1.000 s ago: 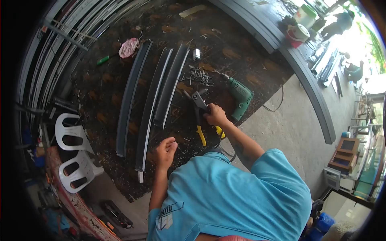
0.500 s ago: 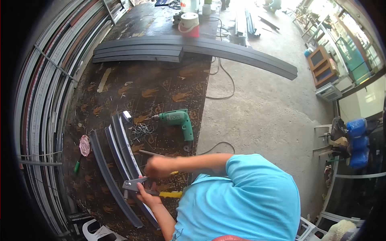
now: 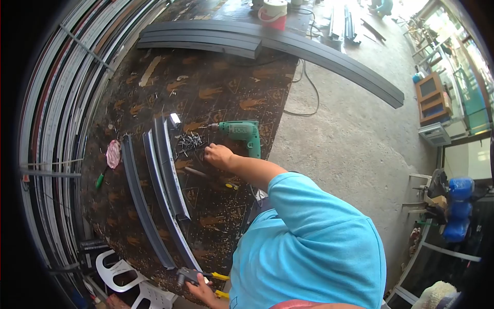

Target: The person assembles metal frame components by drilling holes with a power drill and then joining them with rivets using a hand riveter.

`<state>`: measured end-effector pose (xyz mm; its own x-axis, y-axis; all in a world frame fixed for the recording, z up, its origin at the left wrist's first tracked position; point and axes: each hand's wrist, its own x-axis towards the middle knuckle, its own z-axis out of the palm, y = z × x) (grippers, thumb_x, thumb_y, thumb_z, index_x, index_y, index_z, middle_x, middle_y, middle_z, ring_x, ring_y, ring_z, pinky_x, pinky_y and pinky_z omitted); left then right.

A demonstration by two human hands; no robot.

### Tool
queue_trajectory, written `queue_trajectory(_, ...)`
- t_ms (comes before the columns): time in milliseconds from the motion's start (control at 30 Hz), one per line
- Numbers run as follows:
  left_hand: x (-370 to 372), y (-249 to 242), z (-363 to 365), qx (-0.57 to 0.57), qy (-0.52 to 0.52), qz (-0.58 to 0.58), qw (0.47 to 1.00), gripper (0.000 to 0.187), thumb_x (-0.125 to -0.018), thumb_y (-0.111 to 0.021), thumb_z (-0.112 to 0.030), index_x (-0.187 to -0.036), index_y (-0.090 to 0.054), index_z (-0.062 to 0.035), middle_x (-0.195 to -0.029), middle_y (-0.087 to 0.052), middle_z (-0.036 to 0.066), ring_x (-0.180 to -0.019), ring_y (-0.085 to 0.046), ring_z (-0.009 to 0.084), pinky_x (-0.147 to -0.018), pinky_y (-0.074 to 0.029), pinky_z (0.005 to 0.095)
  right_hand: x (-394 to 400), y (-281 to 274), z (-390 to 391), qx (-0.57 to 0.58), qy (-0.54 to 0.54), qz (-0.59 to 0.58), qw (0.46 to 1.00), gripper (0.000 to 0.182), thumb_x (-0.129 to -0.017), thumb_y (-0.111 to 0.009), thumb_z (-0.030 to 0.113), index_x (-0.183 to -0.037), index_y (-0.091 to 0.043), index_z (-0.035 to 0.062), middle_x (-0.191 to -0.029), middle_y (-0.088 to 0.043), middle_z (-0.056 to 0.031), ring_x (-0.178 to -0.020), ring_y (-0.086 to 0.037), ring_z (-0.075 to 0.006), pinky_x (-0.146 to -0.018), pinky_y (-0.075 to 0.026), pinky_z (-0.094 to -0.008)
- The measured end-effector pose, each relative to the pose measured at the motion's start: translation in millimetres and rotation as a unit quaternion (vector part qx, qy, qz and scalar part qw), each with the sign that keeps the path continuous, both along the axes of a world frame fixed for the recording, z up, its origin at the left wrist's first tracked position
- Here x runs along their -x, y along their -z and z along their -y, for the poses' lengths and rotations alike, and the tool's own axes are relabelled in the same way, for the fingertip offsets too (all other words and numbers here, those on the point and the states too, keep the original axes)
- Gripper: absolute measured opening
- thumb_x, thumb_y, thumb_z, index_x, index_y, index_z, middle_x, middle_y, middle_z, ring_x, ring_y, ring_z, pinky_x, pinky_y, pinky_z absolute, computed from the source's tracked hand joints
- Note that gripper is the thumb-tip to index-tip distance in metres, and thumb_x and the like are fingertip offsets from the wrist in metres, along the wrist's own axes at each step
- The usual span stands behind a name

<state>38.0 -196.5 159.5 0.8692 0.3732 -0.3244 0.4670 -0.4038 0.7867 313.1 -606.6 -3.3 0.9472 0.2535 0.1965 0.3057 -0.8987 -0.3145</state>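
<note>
My right hand (image 3: 218, 156) is at the lower right edge of a loose pile of rivets (image 3: 189, 142), its fingers pinched together; anything between them is too small to make out. Low in the view, my left hand (image 3: 201, 289) holds a hand riveter (image 3: 188, 276) with yellow grips, near the lower ends of the metal profiles. Several long grey profiles (image 3: 172, 170) lie side by side on the dark table (image 3: 211, 206). A green drill (image 3: 241, 132) rests just beyond my right hand. A file-like tool (image 3: 197, 172) lies below that hand.
Long grey bars (image 3: 309, 61) cross the table's far side, near a red and white jug (image 3: 272, 14). At the left are a pink roll (image 3: 113, 154), a green-handled tool (image 3: 100, 180) and racked profiles (image 3: 56, 103). A white chair (image 3: 121, 273) stands at lower left. Someone crouches far off.
My right hand has moved from beside the riveter up to the rivet pile. My left hand has drawn the riveter down. The camera's view has shifted, moving the table contents up in view.
</note>
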Motion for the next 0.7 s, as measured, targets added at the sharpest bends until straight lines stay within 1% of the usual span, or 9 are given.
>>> queue_trajectory(67, 29.6, 4.4, 3.5, -0.097, -0.049, -0.099, 0.989, 0.056, -0.089, -0.067, -0.026, -0.135, -0.043, -0.0040, -0.115, -0.062, 0.013, -0.089, -0.064, 0.0206, -0.047, -0.049, 0.0256, -4.7, -5.5, -2.7, 0.042, -0.009, -0.023, 0.999, 0.017, -0.084, -0.054, 0.016, -0.092, -0.067, 0.0089, -0.099, -0.062, -0.0114, -0.093, -0.063, -0.0285, -0.077, -0.054, -0.0380)
queue_trajectory(200, 69.7, -2.8, 11.5, -0.027, -0.053, -0.122, 0.991, 0.059, -0.087, -0.070, -0.030, -0.132, -0.046, 0.0004, -0.114, -0.061, 0.016, -0.090, -0.062, 0.0255, -0.059, -0.052, 0.0335, 10.9, -39.8, -7.3, -0.070, 0.086, -0.066, 0.992, 0.019, -0.082, -0.057, 0.014, -0.100, -0.064, 0.0110, -0.098, -0.061, -0.0146, -0.091, -0.064, -0.0327, -0.075, -0.054, -0.0416)
queue_trajectory(300, 103.8, 18.3, -2.1, -0.127, 0.008, -0.123, 0.984, 0.062, -0.086, -0.072, -0.034, -0.125, -0.050, 0.0087, -0.112, -0.061, 0.018, -0.098, -0.058, 0.0302, -0.087, -0.044, 0.0397, 42.2, -72.8, -3.0, -0.234, 0.203, -0.051, 0.950, 0.029, -0.078, -0.055, 0.006, -0.104, -0.065, 0.0122, -0.098, -0.062, -0.0167, -0.090, -0.063, -0.0382, -0.078, -0.051, -0.0469)
queue_trajectory(333, 112.0, 11.6, 6.7, -0.124, -0.003, -0.130, 0.984, 0.062, -0.086, -0.072, -0.034, -0.125, -0.050, 0.0087, -0.112, -0.061, 0.018, -0.098, -0.058, 0.0302, -0.087, -0.044, 0.0397, 52.0, -68.4, -1.4, -0.273, 0.219, -0.015, 0.937, 0.026, -0.078, -0.056, 0.006, -0.101, -0.067, 0.0109, -0.095, -0.064, -0.0162, -0.089, -0.063, -0.0380, -0.078, -0.051, -0.0470)
queue_trajectory(400, 134.7, 3.9, 12.8, 0.023, -0.027, -0.070, 0.997, 0.049, -0.085, -0.069, -0.018, -0.125, -0.049, 0.0009, -0.102, -0.061, 0.010, -0.077, -0.060, 0.0172, -0.050, -0.049, 0.0259, 77.3, -63.1, 4.4, -0.326, 0.194, 0.056, 0.924, 0.023, -0.077, -0.056, 0.004, -0.095, -0.070, 0.0094, -0.089, -0.066, -0.0140, -0.086, -0.064, -0.0336, -0.077, -0.052, -0.0427)
queue_trajectory(500, 188.9, 51.8, -29.2, 0.098, 0.014, -0.068, 0.993, 0.040, -0.084, -0.070, -0.017, -0.117, -0.055, -0.0015, -0.096, -0.061, 0.007, -0.075, -0.056, 0.0131, -0.057, -0.047, 0.0287, 122.7, -53.5, 6.4, -0.422, 0.166, 0.142, 0.880, 0.023, -0.071, -0.058, -0.003, -0.085, -0.072, 0.0069, -0.083, -0.066, -0.0105, -0.078, -0.065, -0.0229, -0.071, -0.052, -0.0325)
queue_trajectory(567, 208.1, 36.3, -20.0, 0.066, 0.013, -0.162, 0.985, 0.040, -0.082, -0.072, -0.021, -0.113, -0.056, -0.0021, -0.089, -0.062, 0.004, -0.071, -0.058, 0.0128, -0.053, -0.047, 0.0280, 166.3, -47.1, 11.8, -0.501, 0.188, 0.015, 0.845, 0.025, -0.074, -0.058, -0.002, -0.094, -0.072, 0.0035, -0.085, -0.069, -0.0094, -0.075, -0.064, -0.0172, -0.067, -0.050, -0.0273)
queue_trajectory(600, 227.3, 47.5, -24.9, 0.079, 0.010, -0.171, 0.982, 0.038, -0.082, -0.071, -0.020, -0.113, -0.056, -0.0030, -0.087, -0.062, 0.004, -0.071, -0.060, 0.0126, -0.051, -0.047, 0.0277, 198.9, -47.2, 10.7, -0.598, 0.239, -0.069, 0.762, 0.024, -0.080, -0.058, 0.002, -0.100, -0.071, 0.0006, -0.087, -0.069, -0.0084, -0.075, -0.064, -0.0140, -0.065, -0.050, -0.0264)
queue_trajectory(700, 315.7, 114.1, -51.9, 0.029, 0.009, -0.187, 0.982, 0.040, -0.079, -0.071, -0.018, -0.112, -0.056, -0.0009, -0.087, -0.065, 0.010, -0.076, -0.064, 0.0217, -0.067, -0.052, 0.0371, 315.9, -47.0, -6.1, -0.534, 0.317, -0.094, 0.778, 0.037, -0.083, -0.061, 0.008, -0.118, -0.063, -0.0040, -0.104, -0.066, -0.0116, -0.079, -0.064, -0.0150, -0.067, -0.052, -0.0259)
